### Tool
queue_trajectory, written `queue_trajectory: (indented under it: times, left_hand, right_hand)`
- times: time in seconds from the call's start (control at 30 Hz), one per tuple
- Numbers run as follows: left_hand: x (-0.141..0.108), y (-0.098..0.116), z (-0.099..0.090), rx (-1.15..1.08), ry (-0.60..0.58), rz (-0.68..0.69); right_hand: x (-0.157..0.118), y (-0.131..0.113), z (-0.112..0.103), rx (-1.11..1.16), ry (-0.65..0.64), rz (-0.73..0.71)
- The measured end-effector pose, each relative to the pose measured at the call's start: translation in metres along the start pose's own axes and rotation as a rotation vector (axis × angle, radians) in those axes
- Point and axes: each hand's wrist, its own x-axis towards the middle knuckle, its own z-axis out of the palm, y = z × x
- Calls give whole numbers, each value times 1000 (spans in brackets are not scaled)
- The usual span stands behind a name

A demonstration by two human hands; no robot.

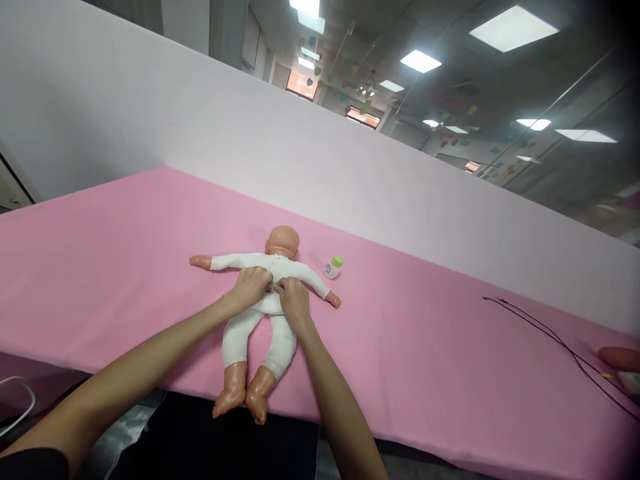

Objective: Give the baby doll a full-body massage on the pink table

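Head view, and here we go: the left hand (pixel 249 287) is pressed down, fingers together, on the chest of a baby doll (pixel 267 305) lying on its back on the pink-covered table (pixel 125 267). Can't tell if it grips. The right hand (pixel 294 300) pinches the front of the white suit (pixel 300 270), a green-capped bottle (pixel 333 267) just beside the doll's arm.

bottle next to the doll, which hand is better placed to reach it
Right, probably: the right hand rests on the doll on the bottle's side, while the left hand is farther away.
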Motion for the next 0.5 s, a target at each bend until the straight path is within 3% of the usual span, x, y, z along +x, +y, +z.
queue_trajectory:
  times: [0.17, 0.33, 0.5]
  left_hand:
    - [-25, 0, -7, -57, 36, 76]
    - [-30, 5, 1, -23, 12, 36]
    - [-38, 9, -1, -189, 31, -24]
  right_hand:
    - [-25, -2, -15, 71, 29, -63]
    - [-31, -11, -1, -98, -20, -65]
    - [-34, -12, 1, -138, 14, -65]
